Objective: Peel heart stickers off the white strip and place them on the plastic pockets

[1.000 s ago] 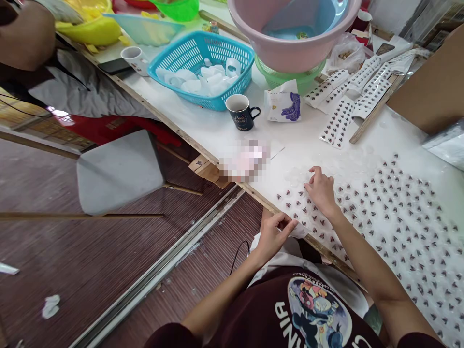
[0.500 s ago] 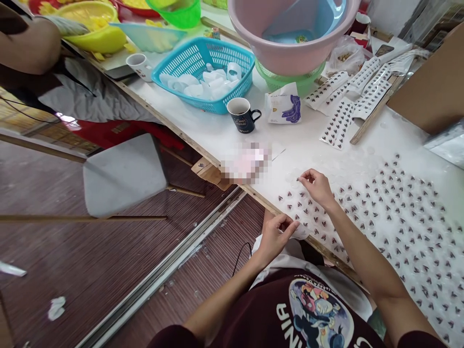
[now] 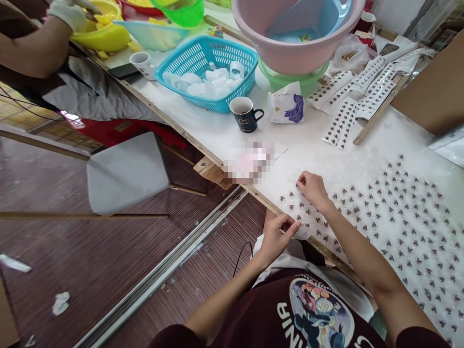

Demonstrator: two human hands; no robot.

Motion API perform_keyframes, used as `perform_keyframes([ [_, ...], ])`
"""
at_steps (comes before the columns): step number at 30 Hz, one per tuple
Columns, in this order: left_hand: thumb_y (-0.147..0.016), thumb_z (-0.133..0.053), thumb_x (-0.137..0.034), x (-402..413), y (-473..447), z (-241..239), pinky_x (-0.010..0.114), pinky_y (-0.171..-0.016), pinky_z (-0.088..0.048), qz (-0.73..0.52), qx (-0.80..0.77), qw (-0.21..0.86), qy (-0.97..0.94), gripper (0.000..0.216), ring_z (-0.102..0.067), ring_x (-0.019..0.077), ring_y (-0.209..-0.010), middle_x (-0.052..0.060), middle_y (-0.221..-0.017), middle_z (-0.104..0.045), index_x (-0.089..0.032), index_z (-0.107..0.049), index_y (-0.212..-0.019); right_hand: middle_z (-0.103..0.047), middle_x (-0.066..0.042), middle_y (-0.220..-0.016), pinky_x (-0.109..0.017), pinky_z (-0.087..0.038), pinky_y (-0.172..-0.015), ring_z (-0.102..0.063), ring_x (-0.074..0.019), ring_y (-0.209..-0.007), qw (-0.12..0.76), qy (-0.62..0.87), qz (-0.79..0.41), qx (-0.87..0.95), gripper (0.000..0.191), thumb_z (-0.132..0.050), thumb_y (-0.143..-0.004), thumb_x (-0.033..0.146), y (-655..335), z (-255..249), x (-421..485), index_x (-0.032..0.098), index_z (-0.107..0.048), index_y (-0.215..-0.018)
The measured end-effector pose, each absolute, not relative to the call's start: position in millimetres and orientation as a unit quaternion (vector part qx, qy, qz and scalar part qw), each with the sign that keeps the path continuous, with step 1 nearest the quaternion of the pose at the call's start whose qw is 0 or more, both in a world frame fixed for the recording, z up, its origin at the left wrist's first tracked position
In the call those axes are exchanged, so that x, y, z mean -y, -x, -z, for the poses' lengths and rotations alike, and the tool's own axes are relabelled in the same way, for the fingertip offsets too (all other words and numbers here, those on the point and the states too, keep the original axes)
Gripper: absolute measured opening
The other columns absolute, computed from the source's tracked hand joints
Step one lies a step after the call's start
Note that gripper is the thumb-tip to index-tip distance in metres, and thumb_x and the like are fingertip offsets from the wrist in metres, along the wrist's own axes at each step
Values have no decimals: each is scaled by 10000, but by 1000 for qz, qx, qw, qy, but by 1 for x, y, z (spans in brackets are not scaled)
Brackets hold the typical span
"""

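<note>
My right hand (image 3: 311, 189) rests on the white table (image 3: 224, 130) with its fingers curled together at the left end of a wide field of small dark heart-shaped pieces (image 3: 398, 212) laid out in rows. What its fingertips pinch is too small to make out. My left hand (image 3: 277, 235) hovers just off the table's front edge, fingers pinched on a strip of white paper (image 3: 300, 233).
A dark mug (image 3: 243, 113), a white packet (image 3: 286, 104), a blue basket (image 3: 206, 72) of white pieces, a pink basin (image 3: 293, 34) on a green basket and sticker sheets (image 3: 348, 104) lie further back. Another person's gloved hand (image 3: 68, 12) works at a yellow bowl (image 3: 103, 29). A stool (image 3: 125, 171) stands left.
My right hand has slid a little left and towards me along the rows and curled tighter. The other person's gloved hand has come into view at the yellow bowl.
</note>
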State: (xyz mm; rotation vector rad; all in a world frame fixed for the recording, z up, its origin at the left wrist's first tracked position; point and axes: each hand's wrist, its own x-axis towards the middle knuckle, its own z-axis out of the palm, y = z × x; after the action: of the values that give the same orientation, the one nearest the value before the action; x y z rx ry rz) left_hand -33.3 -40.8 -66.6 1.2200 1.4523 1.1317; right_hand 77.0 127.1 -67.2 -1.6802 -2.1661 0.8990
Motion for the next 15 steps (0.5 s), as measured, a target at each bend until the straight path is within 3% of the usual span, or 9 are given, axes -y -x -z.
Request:
perform_keyframes([
  [3, -909, -643, -361, 40, 33, 67, 232, -599, -379, -458, -586, 455, -489, 302, -471, 117, -610, 3, -643, -590, -149, -628, -696, -666, -32, -743, -389, -399, -875, -632, -240, -803, 107, 573, -227, 780, 108, -622, -821, 127, -74, 68, -125, 198, -601, -900],
  [7, -899, -654, -380, 39, 35, 66, 235, -599, -376, -470, -584, 472, -464, 304, -467, 120, -615, 3, -647, -582, -147, -635, -705, -672, -61, -807, -397, -397, -862, -612, -242, -822, 131, 555, -210, 794, 75, -597, -857, 165, -81, 60, -120, 201, -613, -794],
  [11, -894, -656, -426, 37, 42, 63, 238, -608, -383, -520, -574, 486, -404, 321, -481, 126, -633, -1, -657, -572, -153, -634, -728, -663, -38, -784, -337, -439, -741, -583, -195, -728, 239, 529, -365, 728, 171, -577, -920, 309, -102, 41, -102, 201, -669, -824],
  [15, -862, -700, -466, 29, 51, 59, 245, -634, -396, -570, -557, 495, -346, 326, -495, 133, -652, -2, -674, -576, -160, -652, -761, -679, -23, -797, -296, -453, -665, -593, -177, -732, 217, 427, -556, 679, 236, -586, -930, 409, -122, 27, -69, 213, -717, -924],
])
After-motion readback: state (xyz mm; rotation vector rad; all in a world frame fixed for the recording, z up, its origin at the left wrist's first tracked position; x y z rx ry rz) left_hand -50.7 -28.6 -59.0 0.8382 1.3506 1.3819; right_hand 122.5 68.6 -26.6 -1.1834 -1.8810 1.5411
